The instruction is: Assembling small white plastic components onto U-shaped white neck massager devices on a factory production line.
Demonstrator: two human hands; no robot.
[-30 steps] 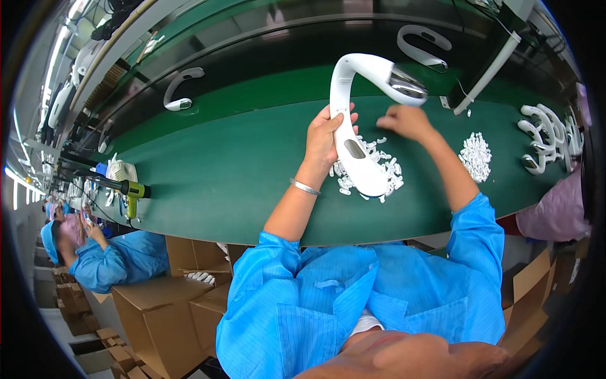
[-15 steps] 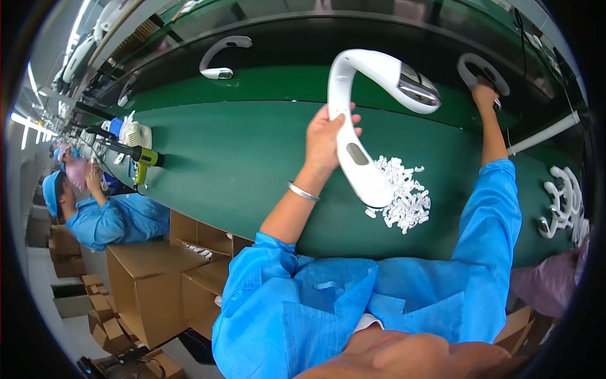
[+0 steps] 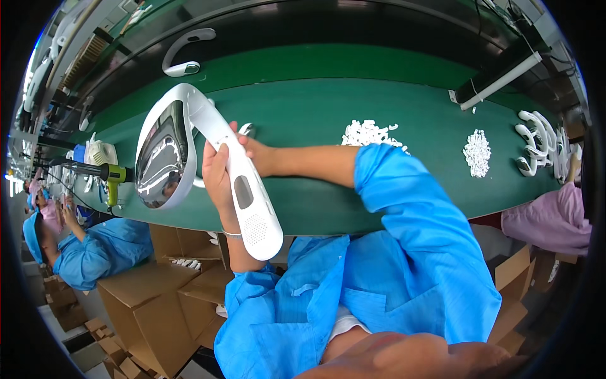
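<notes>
My left hand [image 3: 218,174] is closed around the arm of a white U-shaped device [image 3: 257,218]. That device has a broad mirrored chrome end, a small grey oval panel and a patch of pinholes, and it is tilted above the table. Reaching across from the right, my right hand [image 3: 257,155] is closed just behind it. A second white curved device [image 3: 247,129] with a shiny tip shows there, seemingly in that hand; most of it is hidden by the first. Small white plastic pieces [image 3: 369,133] lie in a pile right of my hands, partly behind my sleeve.
Another curved device [image 3: 183,68] lies at the far left, beyond the green table [image 3: 303,114]. A green heat gun [image 3: 113,180] is at left. Rightward are another pile of white pieces [image 3: 477,153] and several white curved parts [image 3: 536,142]. Co-workers sit either side; cardboard boxes [image 3: 148,303] stand lower left.
My right hand has come from the far right to my left hand, apparently bringing a second device. The held device has swung left, its chrome end facing me. The view has turned rightward.
</notes>
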